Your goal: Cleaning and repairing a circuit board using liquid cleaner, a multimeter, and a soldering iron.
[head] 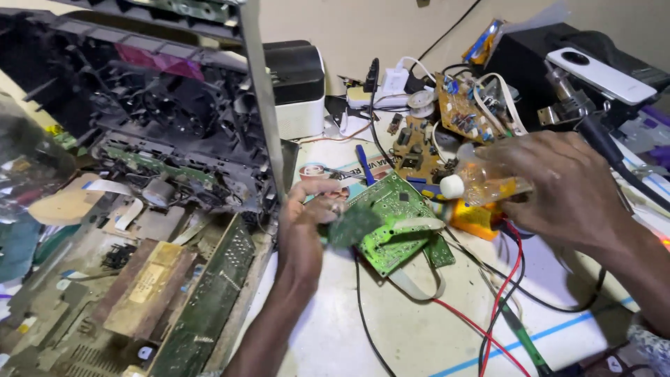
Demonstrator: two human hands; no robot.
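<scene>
Left hand: My left hand [307, 223] gripped the near edge of the green circuit board [398, 220], thumb on top, tilting the board up off the table [412, 328].
Right hand: My right hand [565, 185] was wrapped around a small clear plastic bottle [481, 183] lying on its side, its white cap [451, 186] pointing left toward the board.
Where the board was: It sat at the middle of the bench, just right of the opened black printer chassis [160, 119], with a white flat ribbon cable [419, 279] looping off its lower edge.
Bottle to board: The cap hung just above the board's right upper corner, near but, as far as I could tell, not touching.
Grip advice: I judged the board needed a firm pinch by its bare edge only, fingers off the components and solder side.
Angle: I reckoned a shallow tilt served best, so any liquid would stay where it landed and not run toward the ribbon connector.
Dosing: A light squeeze seemed wise; whether the cap was open I could not tell.
Hazards nearby: Red and black test leads [502, 279] crossed under my right wrist, and the brown circuit boards [433, 132] lay just behind the bottle, so I thought a slow, steady hand mattered.
Blur: The small dark piece by my left fingertips was too smeared to identify.
</scene>
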